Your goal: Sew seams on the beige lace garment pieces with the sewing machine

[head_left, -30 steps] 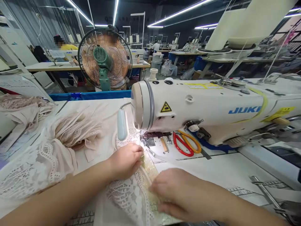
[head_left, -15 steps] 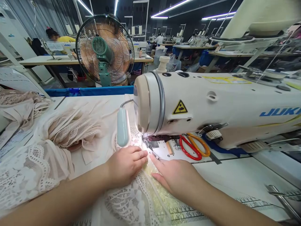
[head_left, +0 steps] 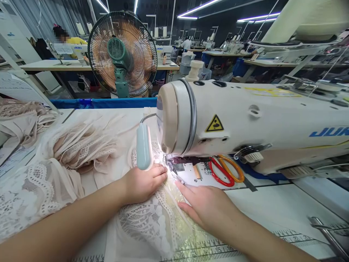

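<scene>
In the head view we see our sewing machine (head_left: pixel 231 105) fill the right side of the frame, its rounded end hanging over the lit sewing spot and hiding part of the table behind it. The lace fabric (head_left: pixel 144 225) we are working on lies at lower centre, running up beneath our left hand (head_left: pixel 144 183) towards the needle area. That hand rests on the lace with its fingers together; we cannot tell whether they pinch it. Our right hand (head_left: pixel 207 205) lies right of centre over a yellowish strip (head_left: pixel 188 240), its thumb and forefinger spread apart, the forefinger close to a narrow metal piece.

A pale blue-green lamp (head_left: pixel 143 147) stands just above the left hand, blocking some of the lace. Scissors (head_left: pixel 241 176) with red and orange handles lie beneath the machine arm, near the right hand. A heap of lace pieces (head_left: pixel 84 147) crowds the left of the frame. Printed rulers (head_left: pixel 226 251) cross the bottom, and a metal rod (head_left: pixel 329 234) sits at lower right. At upper left, a large fan (head_left: pixel 116 50) partly covers another worktable (head_left: pixel 73 67), where a person in yellow (head_left: pixel 75 40) sits.
</scene>
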Demonstrator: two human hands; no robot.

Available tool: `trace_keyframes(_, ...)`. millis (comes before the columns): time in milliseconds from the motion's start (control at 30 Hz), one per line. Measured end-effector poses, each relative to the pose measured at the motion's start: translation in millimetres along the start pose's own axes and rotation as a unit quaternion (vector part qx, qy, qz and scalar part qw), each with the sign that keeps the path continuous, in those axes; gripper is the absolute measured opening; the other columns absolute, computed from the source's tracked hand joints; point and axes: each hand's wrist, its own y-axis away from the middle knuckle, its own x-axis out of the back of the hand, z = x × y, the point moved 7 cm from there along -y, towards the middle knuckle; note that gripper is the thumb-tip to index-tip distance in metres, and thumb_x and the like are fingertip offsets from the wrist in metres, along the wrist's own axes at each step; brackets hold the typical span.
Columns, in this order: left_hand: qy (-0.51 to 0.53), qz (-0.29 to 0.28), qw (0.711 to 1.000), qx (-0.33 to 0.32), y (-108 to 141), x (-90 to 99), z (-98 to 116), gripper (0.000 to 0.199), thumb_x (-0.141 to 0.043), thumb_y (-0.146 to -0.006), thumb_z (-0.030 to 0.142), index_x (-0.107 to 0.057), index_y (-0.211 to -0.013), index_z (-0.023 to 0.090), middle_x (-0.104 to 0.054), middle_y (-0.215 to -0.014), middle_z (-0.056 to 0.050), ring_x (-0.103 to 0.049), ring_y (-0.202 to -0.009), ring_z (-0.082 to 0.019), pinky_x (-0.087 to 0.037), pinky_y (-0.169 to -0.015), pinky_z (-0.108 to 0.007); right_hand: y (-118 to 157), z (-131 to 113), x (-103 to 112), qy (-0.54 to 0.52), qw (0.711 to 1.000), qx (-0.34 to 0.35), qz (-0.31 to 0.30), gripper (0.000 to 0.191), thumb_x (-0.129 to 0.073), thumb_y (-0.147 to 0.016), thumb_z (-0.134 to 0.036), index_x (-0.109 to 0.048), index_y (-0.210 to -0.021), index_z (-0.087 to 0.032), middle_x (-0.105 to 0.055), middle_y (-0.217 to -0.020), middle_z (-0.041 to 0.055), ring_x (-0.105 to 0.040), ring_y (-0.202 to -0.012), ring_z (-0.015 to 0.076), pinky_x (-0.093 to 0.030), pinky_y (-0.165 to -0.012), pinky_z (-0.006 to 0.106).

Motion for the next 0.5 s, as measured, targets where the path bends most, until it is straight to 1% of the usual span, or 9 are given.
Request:
trace_keyframes(67,0.004,-0.004,1.0,-0.001,-1,-0.3,-1,0.035,-0.042,-0.086,0.022,-0.054,-0.118,0.013,-0.051,-0.127,-0.002,-0.05,-0.111,-0.018,-0.048,-0.091,-0.032,0,0,-1,0.002,1.0,0.003,0.005,0.051,-0.03,-0.091,-0.043,-0.028,-0.141,-0.031,-0.059,-0.096,0.0019,-0.056,-0.082,0.019,-0.01,-0.054,0.025)
trace_keyframes(100,0.005,-0.001,1.0,-0.003,-1,0.0,-3,0.035,-0.042,-0.086,0.022,-0.055,-0.117,0.013,-0.051,-0.126,-0.003,-0.05,-0.111,-0.018,-0.048,-0.091,-0.032,0,0,-1,0.001,1.0,0.011,0.023,0.051,-0.032,-0.091,-0.042,-0.031,-0.14,-0.028,-0.059,-0.093,0.0031,-0.056,-0.081,0.018,-0.014,-0.054,0.025)
trace_keyframes(200,0.007,0.013,1.0,-0.005,-4,1.1,-8,0.033,-0.042,-0.087,0.023,-0.055,-0.115,0.013,-0.053,-0.123,-0.004,-0.051,-0.108,-0.018,-0.046,-0.091,-0.032,4,-3,5,-0.012,0.992,0.051,0.117,0.052,-0.037,-0.089,-0.044,-0.042,-0.132,-0.015,-0.058,-0.082,0.0083,-0.055,-0.078,0.0134,-0.028,-0.059,0.022)
trace_keyframes(267,0.009,0.018,1.0,-0.002,-5,0.2,-12,0.032,-0.041,-0.088,0.023,-0.056,-0.114,0.013,-0.054,-0.121,-0.004,-0.052,-0.105,-0.018,-0.046,-0.09,-0.032,7,-3,7,-0.02,0.985,0.063,0.162,0.052,-0.037,-0.089,-0.045,-0.046,-0.126,-0.01,-0.056,-0.076,0.0097,-0.054,-0.077,0.0121,-0.033,-0.064,0.019)
trace_keyframes(367,0.017,0.017,1.0,0.012,-5,-3.9,-21,0.031,-0.039,-0.089,0.025,-0.055,-0.113,0.014,-0.054,-0.12,-0.005,-0.051,-0.104,-0.018,-0.045,-0.091,-0.032,9,-1,9,-0.022,0.983,0.057,0.175,0.051,-0.035,-0.09,-0.046,-0.048,-0.122,-0.009,-0.055,-0.073,0.0096,-0.053,-0.077,0.0125,-0.034,-0.067,0.018)
trace_keyframes(433,0.02,0.011,1.0,0.021,-4,-6.8,-27,0.031,-0.038,-0.09,0.026,-0.055,-0.114,0.014,-0.053,-0.121,-0.005,-0.05,-0.106,-0.018,-0.043,-0.094,-0.032,11,0,12,-0.027,0.983,0.054,0.176,0.05,-0.034,-0.09,-0.046,-0.048,-0.122,-0.01,-0.055,-0.073,0.0095,-0.053,-0.076,0.0124,-0.033,-0.066,0.018)
trace_keyframes(500,0.023,0.012,0.999,0.024,-3,-5.6,-29,0.031,-0.038,-0.09,0.027,-0.055,-0.113,0.015,-0.052,-0.122,-0.004,-0.049,-0.109,-0.018,-0.042,-0.096,-0.034,13,0,16,-0.037,0.983,0.056,0.172,0.048,-0.034,-0.09,-0.044,-0.049,-0.121,-0.01,-0.056,-0.074,0.0092,-0.053,-0.075,0.012,-0.032,-0.064,0.018)
